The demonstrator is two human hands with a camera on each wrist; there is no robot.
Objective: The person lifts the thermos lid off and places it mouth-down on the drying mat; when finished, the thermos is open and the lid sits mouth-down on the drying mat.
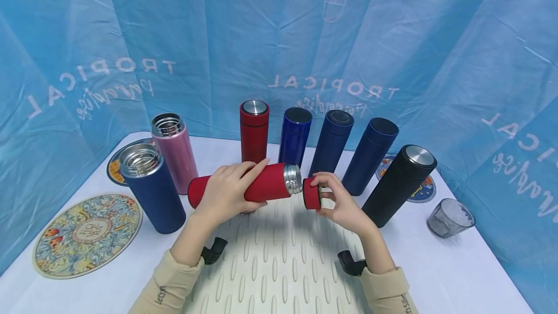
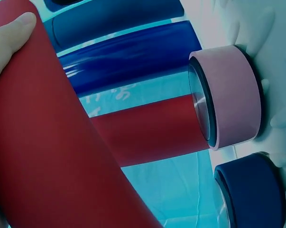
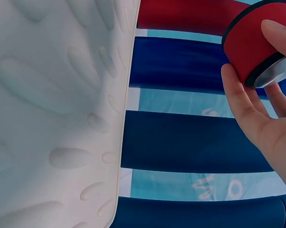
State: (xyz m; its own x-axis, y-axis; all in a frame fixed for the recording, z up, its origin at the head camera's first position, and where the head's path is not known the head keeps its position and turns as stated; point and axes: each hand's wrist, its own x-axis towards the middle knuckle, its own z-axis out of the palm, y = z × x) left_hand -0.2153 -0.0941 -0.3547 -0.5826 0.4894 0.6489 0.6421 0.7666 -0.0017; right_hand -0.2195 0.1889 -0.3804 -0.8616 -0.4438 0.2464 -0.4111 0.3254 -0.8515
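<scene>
My left hand (image 1: 224,193) grips a red thermos bottle (image 1: 270,183) that lies nearly level in the air. Its bare steel threaded neck (image 1: 292,179) points right. My right hand (image 1: 342,202) pinches a red lid (image 1: 312,194) between thumb and fingers, with a narrow gap between lid and neck. In the right wrist view the lid (image 3: 249,42) shows dark edges and a shiny end. The left wrist view shows a pink lid (image 2: 238,95) and a dark blue lid (image 2: 254,190) on the textured mat. Uncapped blue (image 1: 157,197) and pink (image 1: 178,154) bottles stand at left.
Behind my hands stand a capped red bottle (image 1: 254,134), several blue bottles (image 1: 333,142) and a black one (image 1: 396,185). A glass (image 1: 450,218) sits at far right. Round patterned mats (image 1: 89,236) lie at both sides. A pale ribbed mat (image 1: 274,265) covers the front middle.
</scene>
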